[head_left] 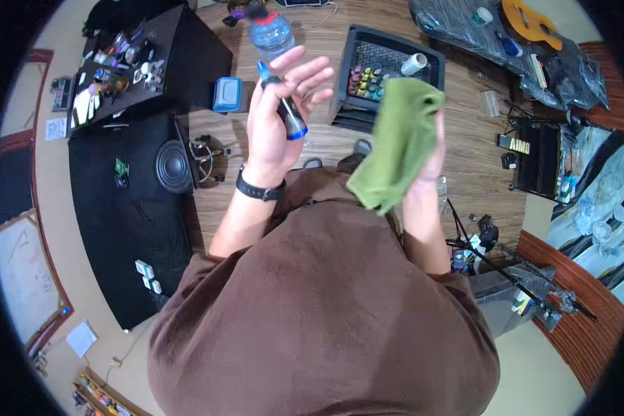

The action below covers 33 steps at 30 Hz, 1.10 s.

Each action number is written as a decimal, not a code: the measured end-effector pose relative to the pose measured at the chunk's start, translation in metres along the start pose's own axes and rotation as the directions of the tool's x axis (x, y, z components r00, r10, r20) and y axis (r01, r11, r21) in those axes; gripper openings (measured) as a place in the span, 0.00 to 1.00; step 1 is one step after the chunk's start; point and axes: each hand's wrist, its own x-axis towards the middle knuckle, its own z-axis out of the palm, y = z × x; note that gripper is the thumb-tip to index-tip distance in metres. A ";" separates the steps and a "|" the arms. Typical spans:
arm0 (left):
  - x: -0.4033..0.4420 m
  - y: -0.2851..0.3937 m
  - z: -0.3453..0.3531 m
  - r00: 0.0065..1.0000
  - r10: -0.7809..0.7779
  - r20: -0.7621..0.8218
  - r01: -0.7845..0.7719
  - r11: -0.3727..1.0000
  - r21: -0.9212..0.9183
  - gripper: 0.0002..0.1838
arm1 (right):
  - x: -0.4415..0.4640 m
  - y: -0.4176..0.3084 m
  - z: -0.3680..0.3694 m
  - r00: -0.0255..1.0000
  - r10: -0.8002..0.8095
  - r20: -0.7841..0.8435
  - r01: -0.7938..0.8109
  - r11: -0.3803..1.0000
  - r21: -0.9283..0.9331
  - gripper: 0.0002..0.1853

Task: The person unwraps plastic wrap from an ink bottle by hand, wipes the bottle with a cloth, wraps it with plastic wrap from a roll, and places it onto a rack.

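Cloth (403, 139) hides most of our right hand (433, 156), lying across its fingers and drooping below them; how far they close we cannot tell. Our left thumb pins a blue-ended tube (292, 114) against the palm of our left hand (267, 121), its other fingers loosely outstretched. Beyond the fingertips, small bottles (367, 83) sit in a black crate (395, 52); a larger bottle's (272, 38) top blurs.

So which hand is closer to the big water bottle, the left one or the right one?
The left hand: it is just below the bottle in the picture. The right hand, holding the green cloth, is farther off to the right.
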 end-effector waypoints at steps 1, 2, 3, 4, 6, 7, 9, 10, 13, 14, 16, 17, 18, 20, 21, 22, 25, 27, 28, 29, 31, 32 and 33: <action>0.000 0.003 -0.006 1.000 -0.024 -0.009 0.024 0.997 -0.068 0.25 | -0.005 0.004 -0.002 0.996 -0.085 0.023 0.086 0.994 -0.074 0.28; 0.000 0.005 -0.010 0.999 -0.048 -0.012 0.046 0.990 -0.136 0.24 | -0.009 0.007 -0.003 0.984 -0.171 0.054 0.177 0.973 -0.146 0.29; 0.002 0.006 -0.013 0.997 -0.072 -0.011 0.068 0.977 -0.203 0.23 | -0.014 0.010 -0.002 0.963 -0.255 0.092 0.269 0.939 -0.213 0.30; 0.003 0.005 -0.018 0.997 -0.073 -0.011 0.069 0.976 -0.205 0.23 | -0.023 0.013 0.000 0.963 -0.254 0.091 0.268 0.939 -0.215 0.30; 0.001 -0.002 -0.032 0.987 -0.146 0.062 0.158 0.910 -0.383 0.18 | -0.050 0.021 0.005 0.976 -0.205 -0.069 0.199 0.977 -0.078 0.32; 0.000 -0.002 -0.035 0.980 -0.172 0.105 0.201 0.863 -0.464 0.17 | -0.055 0.024 0.008 0.975 -0.170 -0.141 0.171 0.985 -0.004 0.33; -0.003 0.000 -0.035 0.982 -0.148 0.115 0.185 0.869 -0.459 0.15 | -0.054 0.029 0.018 0.980 -0.168 -0.107 0.164 0.985 -0.046 0.33; -0.005 0.000 -0.033 0.983 -0.133 0.124 0.175 0.874 -0.454 0.14 | -0.053 0.032 0.024 0.983 -0.165 -0.080 0.158 0.984 -0.086 0.33; -0.008 0.004 -0.021 0.992 -0.066 0.111 0.104 0.915 -0.391 0.13 | -0.043 0.045 0.038 0.987 -0.155 -0.033 0.146 0.971 -0.188 0.33; -0.011 0.006 -0.016 0.996 -0.023 0.090 0.052 0.943 -0.328 0.14 | -0.038 0.051 0.041 0.988 -0.150 -0.024 0.139 0.959 -0.246 0.32; -0.015 0.006 -0.010 0.997 0.019 0.071 0.000 0.965 -0.264 0.14 | -0.029 0.062 0.048 0.991 -0.136 -0.015 0.121 0.925 -0.359 0.30; -0.019 0.005 -0.008 0.994 0.083 0.073 -0.077 0.994 -0.075 0.16 | -0.026 0.068 0.050 0.992 -0.126 -0.015 0.108 0.904 -0.415 0.30; -0.022 0.003 -0.007 0.986 0.141 0.085 -0.151 0.982 0.116 0.17 | -0.023 0.075 0.053 0.993 -0.114 -0.018 0.092 0.878 -0.469 0.29; -0.026 -0.001 -0.011 0.975 0.193 0.106 -0.217 0.929 0.300 0.19 | -0.019 0.084 0.058 0.995 -0.100 -0.024 0.073 0.849 -0.524 0.28; -0.028 -0.006 -0.016 0.959 0.239 0.153 -0.281 0.871 0.404 0.21 | -0.018 0.087 0.064 0.981 -0.183 0.070 0.185 0.747 -0.639 0.27; -0.028 -0.009 -0.020 0.938 0.277 0.207 -0.345 0.795 0.499 0.25 | -0.016 0.089 0.069 0.952 -0.249 0.176 0.297 0.620 -0.726 0.26; -0.026 -0.008 -0.029 0.888 0.313 0.337 -0.459 0.636 0.620 0.31 | -0.013 0.091 0.072 0.908 -0.307 0.287 0.406 0.465 -0.787 0.24; -0.025 0.001 -0.031 0.824 0.313 0.472 -0.566 0.483 0.668 0.35 | -0.013 0.091 0.072 0.902 -0.319 0.291 0.415 0.450 -0.791 0.21; -0.024 0.003 -0.032 0.823 0.308 0.476 -0.567 0.486 0.665 0.35 | -0.013 0.090 0.073 0.901 -0.325 0.288 0.415 0.449 -0.791 0.21; -0.024 0.007 -0.033 0.831 0.276 0.484 -0.556 0.459 0.693 0.35 | -0.012 0.089 0.075 0.906 -0.301 0.297 0.408 0.441 -0.799 0.21; -0.026 0.011 -0.033 0.846 0.210 0.491 -0.532 0.401 0.745 0.37 | -0.010 0.086 0.079 0.917 -0.248 0.312 0.393 0.426 -0.815 0.20; -0.027 0.014 -0.031 0.846 0.206 0.493 -0.532 0.402 0.745 0.37 | -0.009 0.084 0.080 0.917 -0.251 0.309 0.391 0.427 -0.815 0.20; -0.027 0.016 -0.028 0.835 0.223 0.503 -0.549 0.409 0.729 0.37 | -0.008 0.082 0.083 0.908 -0.270 0.320 0.410 0.416 -0.812 0.19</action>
